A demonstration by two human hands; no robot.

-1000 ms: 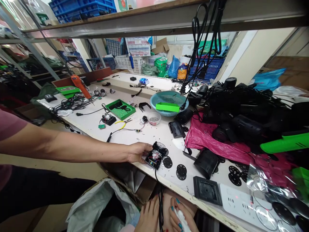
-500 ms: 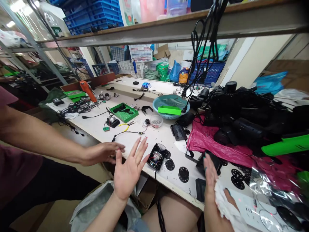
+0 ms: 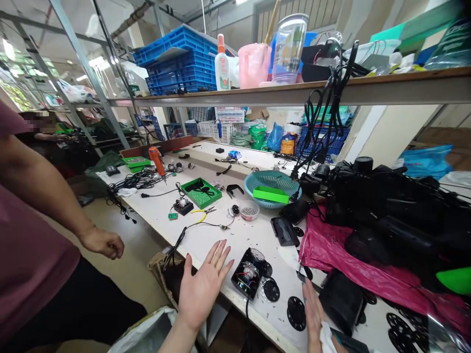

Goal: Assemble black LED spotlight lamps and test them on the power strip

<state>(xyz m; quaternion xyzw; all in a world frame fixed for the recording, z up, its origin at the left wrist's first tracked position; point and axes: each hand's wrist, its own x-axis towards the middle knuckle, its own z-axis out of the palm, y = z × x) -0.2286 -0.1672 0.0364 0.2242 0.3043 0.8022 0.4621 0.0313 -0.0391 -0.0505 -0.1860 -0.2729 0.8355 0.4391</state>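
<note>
In the head view, your left hand (image 3: 203, 289) is in front of the table's near edge, palm turned up and fingers spread, with nothing in its grasp. Your right hand (image 3: 312, 308) shows nearly edge-on at the bottom of the view, its visible fingers straight. A white tissue (image 3: 326, 338) lies against its lower part; you can't tell from here whether that hand is gripping it.

The open black housing (image 3: 241, 267) sits on the white table (image 3: 206, 233) near its front edge, between your two hands and apart from both. Its inside faces up, showing wires and small parts, and a black cable (image 3: 247, 309) drops from its near end over the edge. Just to its right you have a black slotted disc (image 3: 272, 290), and nearer your right hand, a stack of similar discs (image 3: 296, 314). A rounded black casing (image 3: 342, 299) lies beyond your right hand, in front of a pink plastic bag (image 3: 327, 250).

Farther back you see yellow-handled pliers (image 3: 199, 214), a clear tub of small metal pieces (image 3: 249, 218), a green tray (image 3: 212, 200) and a blue colander (image 3: 251, 182) with a bright green box (image 3: 270, 195) in it.

At your left, another person's hand (image 3: 103, 242) hangs loosely curled, clear of the table.
</note>
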